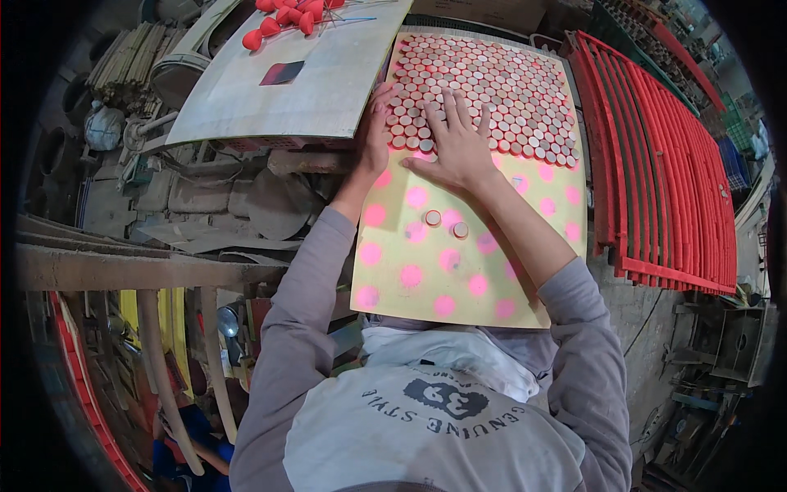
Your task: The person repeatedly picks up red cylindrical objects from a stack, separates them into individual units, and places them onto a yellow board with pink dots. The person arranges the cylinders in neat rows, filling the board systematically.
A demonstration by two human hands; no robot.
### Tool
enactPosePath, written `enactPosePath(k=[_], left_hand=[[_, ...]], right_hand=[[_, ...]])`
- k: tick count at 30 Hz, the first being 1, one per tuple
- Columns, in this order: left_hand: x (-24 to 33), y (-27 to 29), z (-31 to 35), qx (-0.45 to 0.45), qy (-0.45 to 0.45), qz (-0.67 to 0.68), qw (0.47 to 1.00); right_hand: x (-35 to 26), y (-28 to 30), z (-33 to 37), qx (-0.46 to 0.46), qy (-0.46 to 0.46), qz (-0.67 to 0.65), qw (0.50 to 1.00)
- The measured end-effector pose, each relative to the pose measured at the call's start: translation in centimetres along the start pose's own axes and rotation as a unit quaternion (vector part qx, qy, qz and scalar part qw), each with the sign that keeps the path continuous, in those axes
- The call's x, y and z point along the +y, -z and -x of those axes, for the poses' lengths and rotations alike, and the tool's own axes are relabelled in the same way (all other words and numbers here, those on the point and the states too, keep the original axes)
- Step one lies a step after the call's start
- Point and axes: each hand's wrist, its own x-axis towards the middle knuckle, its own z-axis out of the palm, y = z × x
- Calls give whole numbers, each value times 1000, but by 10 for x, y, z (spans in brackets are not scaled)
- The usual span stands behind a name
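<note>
Head view: we lay our clock face on the yellow board (428, 289), with 12 at its far end.
Round pieces (525, 90): they are packed side by side over the far part, around 12 o'clock, pale tops up, red between them.
Right hand (461, 152): it is released and spread, its fingers lying over the nearest rows and pointing to 12; we see nothing grasped in it.
Left hand (375, 143): it is at the board's edge, around 10 o'clock, just beside the pack; we cannot tell if it clasps this edge or only rests there.
Nearest rows: we judge that the pieces need to stay close and level, so we should press with flat fingers, gently and equally.
Board's edge: here we would use the left hand as a small wall, so that no piece slips off toward 9 o'clock.
Two loose pieces (461, 230): they are apart from the pack, near 7 o'clock, among pink spots (416, 197); we should take care that the right forearm (525, 221) does not sweep them.
</note>
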Motion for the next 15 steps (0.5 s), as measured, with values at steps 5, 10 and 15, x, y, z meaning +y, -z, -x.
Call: enactPosePath(k=[5, 10, 15], left_hand=[[1, -3, -1, 11, -2, -7, 1000], [4, -5, -10, 28, -26, -49, 998], [0, -5, -12, 26, -6, -47, 999]], right_hand=[[-1, -5, 0, 3, -4, 8, 1000], [-6, -9, -8, 2, -8, 17, 1000], [-7, -8, -7, 12, -17, -1, 1000]])
